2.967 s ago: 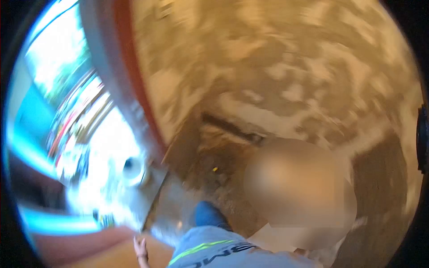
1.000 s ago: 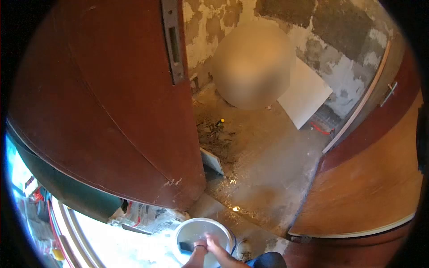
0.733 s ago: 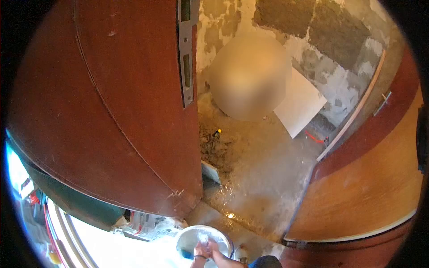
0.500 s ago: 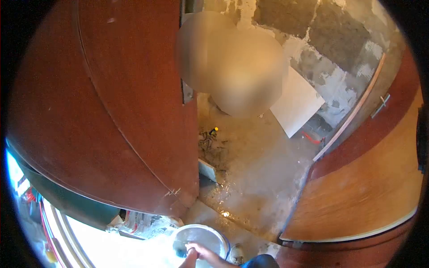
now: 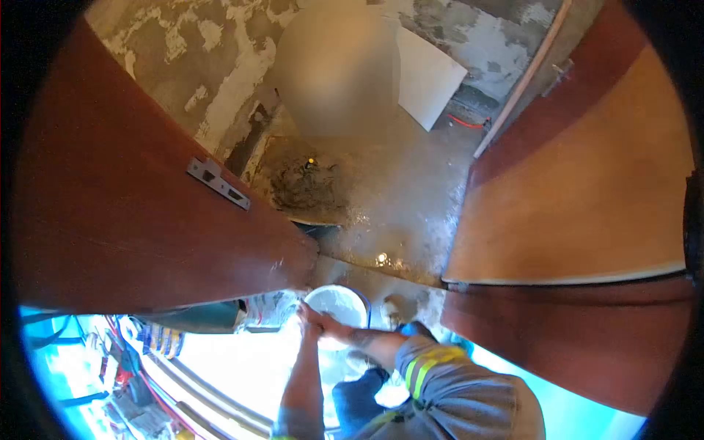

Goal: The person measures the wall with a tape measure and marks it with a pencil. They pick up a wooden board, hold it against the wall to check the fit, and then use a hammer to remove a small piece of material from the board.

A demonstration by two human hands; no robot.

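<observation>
Both hands meet over white bucket [image 5: 337, 306] on the threshold below the red door [image 5: 147, 227]: left hand [image 5: 306, 317] and right hand [image 5: 328, 328] clasped together, grip unclear. Bucket holds whitish contents; work apparently mid-way.

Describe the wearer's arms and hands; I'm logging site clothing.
Both forearms are bare. The right arm has a dark tattoo near the wrist and a grey short sleeve with yellow-green reflective stripes. The left hand and right hand show no gloves.

Bucket [image 5: 339, 308] on floor [image 5: 411, 213] — door [image 5: 147, 220] left, board [image 5: 429, 77] behind (leaning).
</observation>
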